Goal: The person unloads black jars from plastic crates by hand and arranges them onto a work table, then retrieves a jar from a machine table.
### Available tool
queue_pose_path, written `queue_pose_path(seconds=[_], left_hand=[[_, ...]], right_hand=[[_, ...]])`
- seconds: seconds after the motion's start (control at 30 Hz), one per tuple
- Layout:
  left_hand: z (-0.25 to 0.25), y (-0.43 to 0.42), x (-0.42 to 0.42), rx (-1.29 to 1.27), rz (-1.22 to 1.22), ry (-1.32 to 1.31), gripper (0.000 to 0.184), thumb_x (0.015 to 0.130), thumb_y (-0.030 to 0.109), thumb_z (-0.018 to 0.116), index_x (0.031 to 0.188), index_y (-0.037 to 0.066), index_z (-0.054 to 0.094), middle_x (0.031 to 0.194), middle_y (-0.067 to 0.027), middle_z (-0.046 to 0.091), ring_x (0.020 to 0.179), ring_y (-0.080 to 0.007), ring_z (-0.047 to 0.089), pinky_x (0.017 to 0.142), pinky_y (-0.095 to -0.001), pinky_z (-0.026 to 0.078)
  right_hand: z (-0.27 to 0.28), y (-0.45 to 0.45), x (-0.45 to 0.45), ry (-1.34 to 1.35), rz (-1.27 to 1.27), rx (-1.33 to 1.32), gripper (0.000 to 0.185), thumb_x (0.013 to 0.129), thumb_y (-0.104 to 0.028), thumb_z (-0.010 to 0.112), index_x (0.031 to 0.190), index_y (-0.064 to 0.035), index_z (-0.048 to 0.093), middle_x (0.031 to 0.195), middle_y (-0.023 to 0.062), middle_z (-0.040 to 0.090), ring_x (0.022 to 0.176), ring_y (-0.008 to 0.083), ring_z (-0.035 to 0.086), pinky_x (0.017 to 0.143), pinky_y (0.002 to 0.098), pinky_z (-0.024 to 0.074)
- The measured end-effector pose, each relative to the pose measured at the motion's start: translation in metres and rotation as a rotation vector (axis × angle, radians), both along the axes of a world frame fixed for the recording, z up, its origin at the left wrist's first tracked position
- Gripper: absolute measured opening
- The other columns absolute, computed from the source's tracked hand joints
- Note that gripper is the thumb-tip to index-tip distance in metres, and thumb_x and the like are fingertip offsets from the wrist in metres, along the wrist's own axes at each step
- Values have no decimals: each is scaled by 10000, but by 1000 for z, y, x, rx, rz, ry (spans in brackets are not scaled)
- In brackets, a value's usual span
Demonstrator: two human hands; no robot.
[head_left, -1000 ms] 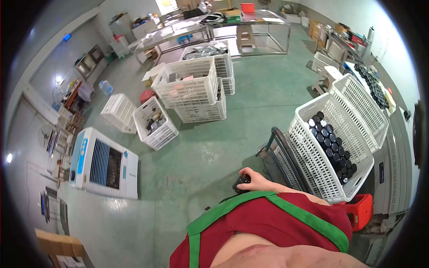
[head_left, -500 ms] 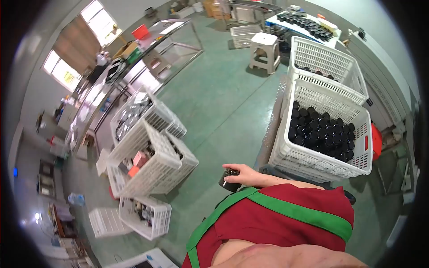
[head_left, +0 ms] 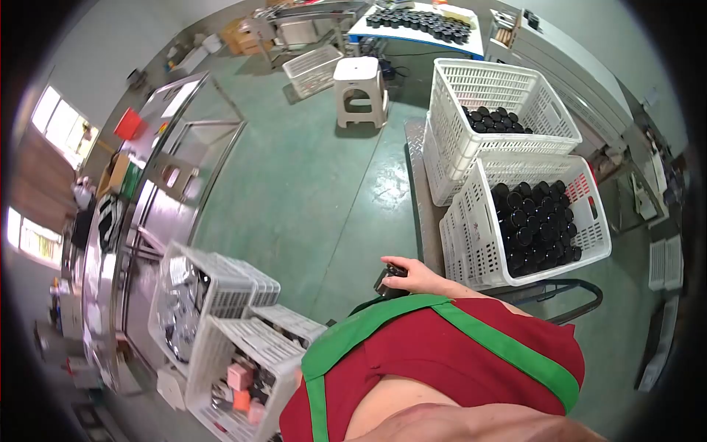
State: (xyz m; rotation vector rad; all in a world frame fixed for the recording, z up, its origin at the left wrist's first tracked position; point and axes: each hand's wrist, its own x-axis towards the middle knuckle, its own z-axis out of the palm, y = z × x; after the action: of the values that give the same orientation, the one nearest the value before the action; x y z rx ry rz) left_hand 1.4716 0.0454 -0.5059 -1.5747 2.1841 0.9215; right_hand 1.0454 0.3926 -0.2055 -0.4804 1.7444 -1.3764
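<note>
My right hand [head_left: 414, 275] is held out in front of my body, with its fingers curled around a glossy black jar [head_left: 388, 283]. Part of the jar is hidden by the fingers and the green apron strap. To the right of this hand, a white plastic crate [head_left: 471, 258] holds many similar black jars [head_left: 536, 225] with round black tops. My left hand is out of view.
Behind that crate, another white crate [head_left: 508, 74] contains more black jars. A white stool [head_left: 359, 92] stands ahead. Black jars cover a far table [head_left: 420, 28]. At left are crates [head_left: 221, 283] of bagged and boxed items, and a metal table [head_left: 213, 158].
My view has turned to the right and moved forward, so the stool and left crates sit further left. The black jar stays in my right hand.
</note>
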Motion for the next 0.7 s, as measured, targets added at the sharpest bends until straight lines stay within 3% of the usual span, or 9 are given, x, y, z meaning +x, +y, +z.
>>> queue_pose_path(seconds=[0.1,0.13,0.23,0.33,0.4,0.47,0.57,0.7], left_hand=[[5,-160,-128,-344,-188,34,293,822,99,582,1082,-27,633,978,-222,680,870,-338,669,807,-451,527],[74,-166,-201,-251,-44,280,301,830,112,589,1096,-24,629,1005,-215,685,919,-334,661,844,-425,515],[69,-261,-358,-242,-24,429,282,857,112,609,1087,-52,603,939,-158,666,848,-244,636,785,-373,517],[83,-264,-486,-21,-47,649,254,889,93,589,1112,-28,595,908,-104,647,790,-174,615,711,-333,517],[48,-265,-535,139,-90,572,238,908,87,578,1125,-11,589,897,-77,629,747,-137,598,654,-308,509],[57,-233,-562,193,-239,324,251,907,128,599,1125,4,592,794,-75,635,695,-167,597,661,-330,523],[36,-219,-591,259,-450,140,252,895,122,594,1114,-4,597,825,-96,643,729,-192,606,685,-345,523],[24,-248,-639,278,-435,3,254,880,114,589,1098,-16,605,866,-124,654,773,-226,617,716,-365,523]], right_hand=[[-16,-22,-38,13,-146,-5,740,845,-358,716,1421,29,457,1315,168,591,1197,228,566,1033,331,429],[-19,-29,-52,28,-194,-7,721,849,-362,716,1412,16,473,1310,165,595,1187,225,572,1022,337,438],[-36,-54,-103,0,-314,6,693,853,-369,714,1398,-3,494,1283,158,610,1173,222,576,1004,344,447],[-64,-88,-178,-34,-399,-18,685,850,-389,719,1385,-17,509,1234,150,632,1143,225,589,985,348,455],[-67,-106,-249,37,-418,10,698,845,-398,726,1383,-11,507,1235,150,631,1140,222,592,986,354,460],[-56,-124,-305,70,-430,3,669,864,-359,715,1391,-11,494,1231,134,620,1134,203,578,997,337,446],[-36,-137,-382,68,-448,27,670,863,-350,722,1391,-11,486,1238,127,606,1146,199,563,1003,338,442],[-37,-149,-463,132,-477,90,702,840,-386,735,1384,-14,494,1260,157,596,1172,231,563,1017,357,438]])
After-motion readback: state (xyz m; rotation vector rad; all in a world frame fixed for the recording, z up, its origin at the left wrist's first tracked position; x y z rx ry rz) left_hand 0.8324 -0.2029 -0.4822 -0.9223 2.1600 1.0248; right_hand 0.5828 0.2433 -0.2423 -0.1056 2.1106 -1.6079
